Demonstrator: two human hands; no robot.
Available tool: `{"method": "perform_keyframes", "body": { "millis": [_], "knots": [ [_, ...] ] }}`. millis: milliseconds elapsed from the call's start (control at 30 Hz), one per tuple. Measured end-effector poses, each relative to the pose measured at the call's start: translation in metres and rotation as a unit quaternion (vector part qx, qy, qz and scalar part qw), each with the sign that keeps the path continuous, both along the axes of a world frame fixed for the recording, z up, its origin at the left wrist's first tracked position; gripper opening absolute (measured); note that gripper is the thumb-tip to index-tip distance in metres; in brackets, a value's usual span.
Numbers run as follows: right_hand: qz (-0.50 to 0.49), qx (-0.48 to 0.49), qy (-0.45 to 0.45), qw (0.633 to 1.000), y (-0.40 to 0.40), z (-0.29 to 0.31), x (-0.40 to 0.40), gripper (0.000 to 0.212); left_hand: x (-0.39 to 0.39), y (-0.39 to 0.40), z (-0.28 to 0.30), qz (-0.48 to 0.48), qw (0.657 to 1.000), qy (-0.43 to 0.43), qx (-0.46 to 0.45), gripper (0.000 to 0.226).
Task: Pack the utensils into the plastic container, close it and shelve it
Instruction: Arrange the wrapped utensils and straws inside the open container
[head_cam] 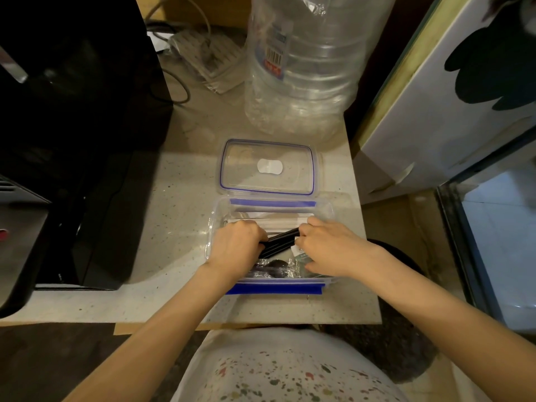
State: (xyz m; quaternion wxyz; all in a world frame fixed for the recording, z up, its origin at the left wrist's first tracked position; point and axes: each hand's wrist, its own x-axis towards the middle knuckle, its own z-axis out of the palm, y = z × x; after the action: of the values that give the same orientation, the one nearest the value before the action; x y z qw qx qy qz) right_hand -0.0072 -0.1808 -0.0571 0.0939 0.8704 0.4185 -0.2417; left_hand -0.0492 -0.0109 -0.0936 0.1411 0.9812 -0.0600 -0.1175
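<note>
A clear plastic container (272, 203) with blue clip flaps stands open on the speckled counter. Its clear lid (268, 166) with a blue seal lies flat just behind it. Both hands are inside the container. My left hand (236, 245) and my right hand (327, 248) grip opposite ends of a bundle of black utensils (280, 242), which lies slanted across the inside. Wrapped dark spoons (272, 266) and a small printed packet (300, 253) rest on the bottom, partly hidden by my hands.
A large empty water jug (307, 62) stands behind the lid. A black appliance (75, 134) fills the left side. At the right is a white cabinet door (452, 111). Cables and a power strip (203, 53) lie at the back. The counter's front edge (261, 322) is close to my body.
</note>
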Motion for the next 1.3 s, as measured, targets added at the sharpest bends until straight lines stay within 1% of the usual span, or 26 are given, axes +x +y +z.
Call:
{"method": "perform_keyframes", "body": {
  "millis": [67,133,267,367,500,667,1067,1200,1300],
  "knots": [
    [0.0,-0.011,-0.01,1.0,0.0,0.001,0.001,0.043,0.0,0.0,0.0,0.001,1.0,0.004,0.0,0.022],
    [-0.008,-0.012,-0.019,1.0,-0.001,0.0,0.001,0.047,0.001,0.0,0.0,0.001,1.0,0.004,0.0,0.022],
    [-0.023,0.003,-0.043,0.999,-0.005,-0.001,-0.001,0.046,0.0,0.001,0.0,-0.002,1.0,0.0,0.003,0.023],
    [-0.019,-0.003,-0.07,0.997,-0.008,-0.002,-0.006,0.043,0.001,0.0,0.0,0.0,1.0,0.0,0.002,0.022],
    [-0.027,0.009,-0.081,0.996,-0.008,-0.005,-0.011,0.042,0.001,0.0,0.0,-0.002,1.0,-0.004,0.0,0.023],
    [-0.042,0.033,-0.064,0.997,-0.009,-0.008,-0.009,0.036,0.0,0.0,0.001,-0.005,1.0,-0.002,-0.005,0.024],
    [-0.05,0.016,-0.011,0.999,-0.01,-0.007,-0.001,0.042,0.002,0.001,0.0,-0.016,1.0,-0.009,-0.001,0.024],
    [-0.059,0.022,0.0,0.998,-0.012,-0.009,-0.001,0.034,0.002,0.001,-0.001,-0.026,1.0,-0.01,0.009,0.022],
    [-0.057,0.025,-0.006,0.998,-0.013,-0.013,-0.002,0.037,0.002,0.0,0.0,-0.046,0.999,-0.009,0.008,0.026]
  ]
}}
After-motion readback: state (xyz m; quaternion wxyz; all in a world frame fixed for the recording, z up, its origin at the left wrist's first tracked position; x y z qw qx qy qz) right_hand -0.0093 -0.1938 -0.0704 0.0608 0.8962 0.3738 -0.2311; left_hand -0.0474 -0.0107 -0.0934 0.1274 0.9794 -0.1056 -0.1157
